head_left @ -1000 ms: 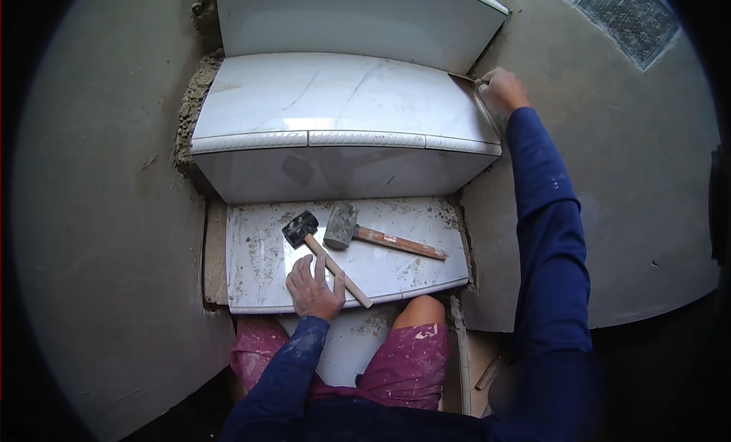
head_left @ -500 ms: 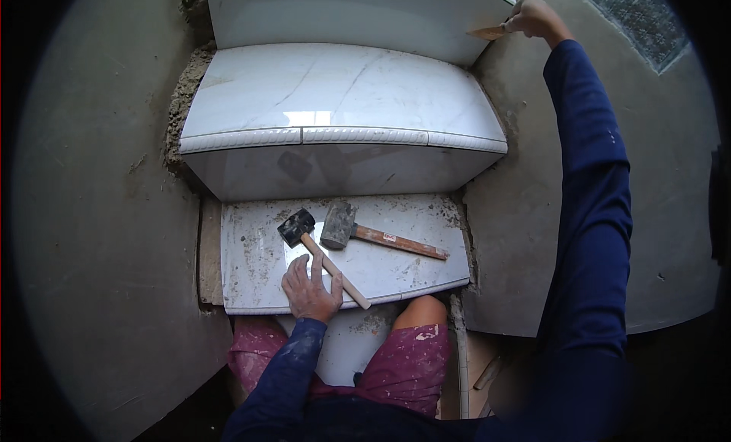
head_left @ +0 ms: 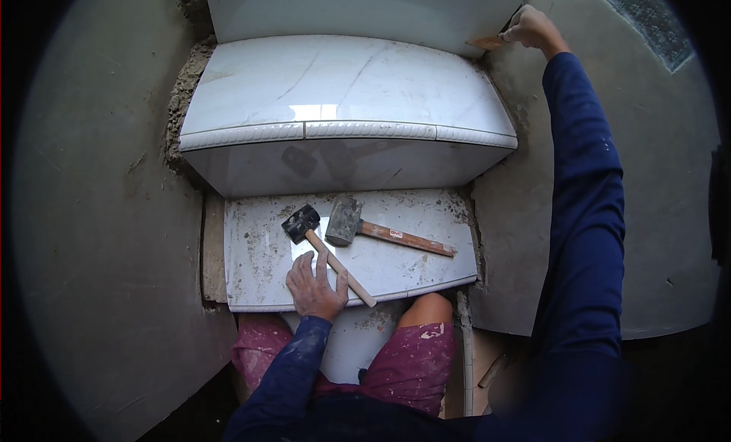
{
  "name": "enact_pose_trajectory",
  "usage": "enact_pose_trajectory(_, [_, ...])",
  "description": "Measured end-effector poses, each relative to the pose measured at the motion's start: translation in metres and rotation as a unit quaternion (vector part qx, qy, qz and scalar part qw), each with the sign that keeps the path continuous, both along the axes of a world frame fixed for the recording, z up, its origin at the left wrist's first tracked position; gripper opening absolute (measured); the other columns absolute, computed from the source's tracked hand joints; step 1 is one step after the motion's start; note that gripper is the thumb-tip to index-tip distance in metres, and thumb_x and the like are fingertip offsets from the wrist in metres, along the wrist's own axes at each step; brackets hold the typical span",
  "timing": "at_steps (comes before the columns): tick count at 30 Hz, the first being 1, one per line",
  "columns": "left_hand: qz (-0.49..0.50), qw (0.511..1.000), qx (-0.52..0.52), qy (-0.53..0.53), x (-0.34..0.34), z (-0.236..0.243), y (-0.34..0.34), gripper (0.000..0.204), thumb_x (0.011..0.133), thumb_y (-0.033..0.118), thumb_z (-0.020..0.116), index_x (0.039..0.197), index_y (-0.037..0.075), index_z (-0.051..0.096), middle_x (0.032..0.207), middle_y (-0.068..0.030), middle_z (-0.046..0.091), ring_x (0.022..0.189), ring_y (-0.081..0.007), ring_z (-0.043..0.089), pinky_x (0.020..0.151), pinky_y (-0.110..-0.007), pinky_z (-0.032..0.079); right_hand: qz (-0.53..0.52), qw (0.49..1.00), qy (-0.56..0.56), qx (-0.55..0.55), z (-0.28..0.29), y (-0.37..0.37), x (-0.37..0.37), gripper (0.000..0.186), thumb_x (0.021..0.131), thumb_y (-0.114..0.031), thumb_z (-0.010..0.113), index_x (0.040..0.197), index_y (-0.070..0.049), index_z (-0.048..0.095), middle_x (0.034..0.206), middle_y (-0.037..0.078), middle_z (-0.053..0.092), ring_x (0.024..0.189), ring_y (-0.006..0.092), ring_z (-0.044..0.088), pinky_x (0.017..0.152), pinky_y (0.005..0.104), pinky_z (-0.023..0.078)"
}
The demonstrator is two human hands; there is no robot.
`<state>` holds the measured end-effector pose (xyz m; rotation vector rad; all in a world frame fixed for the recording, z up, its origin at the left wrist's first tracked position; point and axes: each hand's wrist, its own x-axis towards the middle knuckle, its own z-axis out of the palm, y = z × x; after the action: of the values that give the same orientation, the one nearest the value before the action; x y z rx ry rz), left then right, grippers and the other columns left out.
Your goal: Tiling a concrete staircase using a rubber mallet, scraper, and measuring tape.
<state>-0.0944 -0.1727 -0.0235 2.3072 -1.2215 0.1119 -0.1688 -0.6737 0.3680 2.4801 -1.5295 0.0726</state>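
Note:
My left hand (head_left: 314, 287) rests flat, fingers spread, on the dusty white tile of the lower step (head_left: 259, 252), beside the wooden handle of a black rubber mallet (head_left: 303, 223). A second mallet with a grey head and reddish handle (head_left: 346, 219) lies next to it. My right hand (head_left: 531, 27) reaches far up to the right end of the upper riser tile (head_left: 365, 8) and pinches a small flat tool with an orange tip (head_left: 487, 41) against the joint there. The glossy white tread (head_left: 343, 84) of the middle step lies between.
Grey rough cement walls (head_left: 99, 213) flank the steps on both sides. Crumbly mortar (head_left: 183, 92) shows along the left edge of the middle step. My knees in pink stained shorts (head_left: 411, 358) sit just below the lower step.
My right hand moved up from the right end of the middle tread to the corner of the upper riser and now holds there. My left hand stayed on the lower tile.

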Motion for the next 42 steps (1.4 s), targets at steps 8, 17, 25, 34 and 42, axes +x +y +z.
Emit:
enact_pose_trajectory(8, [-0.007,1.000,-0.012,0.018,-0.004,0.000,-0.002,0.063,0.081,0.039,0.063,0.135,0.010,0.046,0.126,-0.0160,0.046,0.124,-0.0352,0.040,0.104,-0.052,0.028,0.060,0.997,-0.003,0.051,-0.050,0.011,-0.047,0.023,0.073,-0.017,0.075,0.089,-0.001,0.074,0.069,0.014,0.067,0.061,0.0231,0.065,0.060,0.0369,0.051])
enact_pose_trajectory(17, [0.020,1.000,-0.011,-0.021,0.001,-0.004,0.004,0.061,0.084,0.043,0.062,0.135,0.013,0.047,0.125,-0.0151,0.049,0.123,-0.0331,0.041,0.103,-0.051,0.030,-0.062,0.993,-0.093,0.049,0.061,0.159,-0.086,0.031,0.083,-0.018,0.067,0.069,0.008,0.061,0.053,0.013,0.056,0.038,0.0186,0.051,0.033,0.0332,0.034])
enact_pose_trajectory(25, [-0.001,0.999,-0.052,0.012,-0.006,-0.007,-0.003,0.060,0.084,0.041,0.061,0.134,0.011,0.047,0.123,-0.0149,0.047,0.123,-0.0338,0.041,0.104,-0.050,0.029,-0.096,0.976,0.175,0.092,0.022,0.094,-0.054,0.022,0.083,-0.014,0.062,0.084,0.008,0.067,0.067,0.017,0.065,0.055,0.0274,0.066,0.054,0.0393,0.053])
enact_pose_trajectory(34, [0.008,0.999,-0.050,0.014,0.001,-0.007,0.007,0.060,0.083,0.043,0.062,0.132,0.012,0.051,0.122,-0.0158,0.048,0.121,-0.0327,0.041,0.101,-0.049,0.029,0.059,0.994,0.068,-0.055,-0.061,0.182,-0.066,0.015,0.079,-0.017,0.065,0.087,-0.007,0.073,0.096,0.018,0.069,0.088,0.0380,0.066,0.077,0.0468,0.054])
enact_pose_trajectory(42, [0.026,0.998,-0.057,0.007,-0.003,-0.009,0.009,0.060,0.083,0.047,0.059,0.134,0.014,0.052,0.125,-0.0149,0.051,0.121,-0.0307,0.042,0.100,-0.046,0.030,0.175,0.966,-0.178,0.060,-0.077,0.223,-0.032,0.029,0.083,-0.019,0.066,0.107,-0.004,0.071,0.099,0.021,0.070,0.088,0.0349,0.069,0.079,0.0415,0.053])
